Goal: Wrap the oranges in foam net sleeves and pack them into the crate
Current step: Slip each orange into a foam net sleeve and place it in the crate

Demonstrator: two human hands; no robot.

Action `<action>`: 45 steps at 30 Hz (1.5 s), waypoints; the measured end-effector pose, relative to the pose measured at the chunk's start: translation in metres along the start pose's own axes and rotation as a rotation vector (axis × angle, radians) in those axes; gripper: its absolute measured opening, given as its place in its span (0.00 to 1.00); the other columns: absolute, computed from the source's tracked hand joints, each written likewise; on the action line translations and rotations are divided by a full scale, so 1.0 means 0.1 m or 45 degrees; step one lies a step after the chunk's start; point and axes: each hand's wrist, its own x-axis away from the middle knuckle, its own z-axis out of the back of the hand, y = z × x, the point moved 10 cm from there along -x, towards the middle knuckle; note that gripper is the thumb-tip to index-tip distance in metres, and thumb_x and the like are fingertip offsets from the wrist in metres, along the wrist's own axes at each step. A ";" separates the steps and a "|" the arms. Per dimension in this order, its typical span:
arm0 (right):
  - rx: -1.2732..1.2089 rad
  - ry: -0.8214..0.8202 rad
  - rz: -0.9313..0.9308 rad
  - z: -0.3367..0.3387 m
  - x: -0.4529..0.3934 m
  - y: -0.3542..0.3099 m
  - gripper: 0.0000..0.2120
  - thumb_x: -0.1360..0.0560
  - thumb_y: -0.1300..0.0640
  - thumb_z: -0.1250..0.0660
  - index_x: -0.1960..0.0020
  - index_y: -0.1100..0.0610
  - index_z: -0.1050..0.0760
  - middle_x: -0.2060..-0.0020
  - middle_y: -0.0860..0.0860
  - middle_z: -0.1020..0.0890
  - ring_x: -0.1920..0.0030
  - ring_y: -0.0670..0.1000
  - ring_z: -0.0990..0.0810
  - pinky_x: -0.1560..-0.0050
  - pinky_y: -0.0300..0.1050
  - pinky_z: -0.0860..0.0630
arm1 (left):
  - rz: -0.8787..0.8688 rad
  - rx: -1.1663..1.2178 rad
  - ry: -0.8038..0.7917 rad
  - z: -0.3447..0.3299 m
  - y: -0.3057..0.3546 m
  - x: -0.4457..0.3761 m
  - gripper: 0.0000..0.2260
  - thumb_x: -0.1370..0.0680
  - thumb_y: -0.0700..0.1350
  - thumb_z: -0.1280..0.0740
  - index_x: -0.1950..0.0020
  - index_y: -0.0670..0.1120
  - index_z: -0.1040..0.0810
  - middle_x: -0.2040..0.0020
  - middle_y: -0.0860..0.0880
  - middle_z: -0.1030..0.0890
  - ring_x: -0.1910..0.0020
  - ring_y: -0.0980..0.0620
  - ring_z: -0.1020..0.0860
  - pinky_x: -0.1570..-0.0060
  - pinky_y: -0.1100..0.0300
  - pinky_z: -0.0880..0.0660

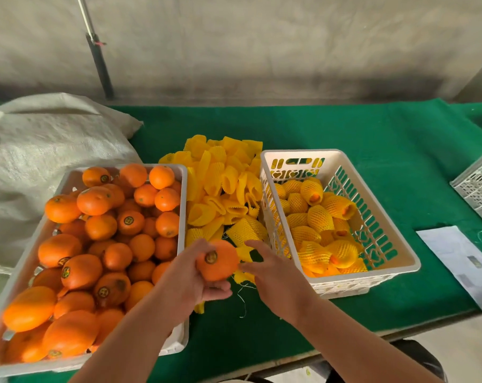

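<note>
**Orange in hand, sleeve not yet picked**

Orange fruit [217, 260] sits bare in the left hand [191, 275], whose fingers curl round it above the green worktop [345, 128]. The right hand [273, 272] reaches toward the foam net sleeves [223, 186] at 12 o'clock, fingers relaxed and empty. Next, I judge: pinch one sleeve, stretch it over the fruit, then move it to the white crate [400, 268] at 3 o'clock.

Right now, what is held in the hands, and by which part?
The left hand holds a bare orange, fingers curled around its lower left side. The right hand holds nothing; it reaches toward the foam sleeves.
</note>
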 end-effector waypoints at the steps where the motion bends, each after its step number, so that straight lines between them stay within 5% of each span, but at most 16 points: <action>1: 0.022 -0.045 -0.036 -0.08 0.02 0.00 0.28 0.26 0.66 0.28 0.32 0.43 0.22 0.19 0.54 0.38 0.39 0.62 0.17 0.48 0.49 0.18 | 0.022 0.189 -0.037 -0.02 -0.01 -0.01 0.23 0.21 0.49 0.30 0.28 0.46 0.31 0.40 0.35 0.24 0.63 0.40 0.20 0.60 0.44 0.16; 4: -0.108 -0.112 -0.188 -0.25 0.05 0.02 0.29 0.25 0.66 0.28 0.28 0.48 0.26 0.21 0.51 0.36 0.35 0.60 0.20 0.40 0.51 0.19 | 0.072 0.562 -0.147 -0.11 -0.11 -0.06 0.25 0.26 0.52 0.28 0.31 0.44 0.26 0.43 0.35 0.17 0.60 0.39 0.16 0.62 0.48 0.17; 7: -0.443 -0.034 -0.310 -0.24 0.06 0.01 0.27 0.24 0.65 0.31 0.28 0.48 0.29 0.29 0.47 0.30 0.39 0.51 0.22 0.40 0.45 0.22 | -0.013 0.559 -0.128 -0.18 -0.23 -0.08 0.28 0.31 0.51 0.24 0.34 0.45 0.24 0.48 0.36 0.14 0.55 0.36 0.14 0.59 0.47 0.16; 11: -0.613 0.110 -0.348 -0.07 0.14 0.02 0.26 0.23 0.55 0.26 0.28 0.47 0.31 0.31 0.45 0.31 0.41 0.43 0.28 0.35 0.40 0.26 | -0.216 0.019 0.078 -0.11 -0.27 -0.07 0.25 0.33 0.58 0.22 0.39 0.52 0.22 0.54 0.46 0.12 0.55 0.40 0.12 0.63 0.52 0.16; 15: -0.582 0.090 -0.328 -0.01 0.25 0.05 0.32 0.24 0.51 0.24 0.25 0.48 0.35 0.27 0.43 0.37 0.33 0.46 0.29 0.31 0.43 0.26 | -0.421 -0.612 0.167 -0.13 -0.22 0.03 0.32 0.35 0.66 0.24 0.34 0.56 0.24 0.47 0.51 0.16 0.59 0.51 0.12 0.64 0.60 0.17; 24: -0.546 0.018 -0.227 0.09 0.30 0.19 0.36 0.25 0.46 0.24 0.23 0.47 0.39 0.22 0.37 0.46 0.29 0.54 0.26 0.33 0.47 0.24 | -0.319 -0.670 -0.035 -0.25 -0.37 -0.07 0.36 0.29 0.51 0.18 0.24 0.56 0.29 0.41 0.50 0.19 0.54 0.48 0.12 0.62 0.55 0.16; 30: -0.481 0.046 -0.119 0.28 0.27 0.18 0.35 0.23 0.47 0.25 0.22 0.46 0.40 0.21 0.35 0.50 0.29 0.56 0.26 0.38 0.38 0.28 | -0.777 -1.123 0.400 -0.38 -0.05 0.16 0.39 0.36 0.70 0.23 0.28 0.58 0.26 0.42 0.59 0.20 0.55 0.52 0.16 0.64 0.63 0.18; 32: -0.480 0.097 -0.103 0.34 0.28 0.11 0.34 0.22 0.47 0.26 0.22 0.46 0.40 0.20 0.37 0.50 0.30 0.55 0.24 0.38 0.37 0.28 | -0.920 -1.303 0.642 -0.45 0.07 0.28 0.37 0.34 0.71 0.25 0.29 0.58 0.26 0.42 0.60 0.21 0.51 0.57 0.21 0.56 0.65 0.22; 36: -0.474 0.204 -0.099 0.48 0.30 0.02 0.33 0.20 0.47 0.29 0.21 0.47 0.41 0.19 0.39 0.51 0.35 0.54 0.21 0.39 0.35 0.26 | -0.978 -1.473 0.943 -0.56 0.19 0.42 0.43 0.35 0.80 0.42 0.28 0.55 0.28 0.37 0.56 0.21 0.47 0.55 0.25 0.52 0.60 0.26; 40: -0.475 0.242 -0.068 0.61 0.31 0.06 0.30 0.17 0.46 0.35 0.19 0.48 0.42 0.18 0.41 0.51 0.34 0.53 0.21 0.37 0.35 0.26 | -1.026 -1.527 1.008 -0.60 0.24 0.39 0.42 0.34 0.80 0.43 0.30 0.54 0.28 0.38 0.55 0.22 0.41 0.51 0.25 0.47 0.54 0.22; 45: -0.395 0.299 0.007 0.75 0.35 -0.02 0.28 0.18 0.43 0.44 0.20 0.47 0.44 0.19 0.43 0.47 0.38 0.52 0.18 0.39 0.32 0.26 | -0.957 -1.252 0.930 -0.63 0.26 0.35 0.42 0.37 0.79 0.39 0.30 0.56 0.30 0.44 0.62 0.31 0.50 0.60 0.31 0.57 0.72 0.37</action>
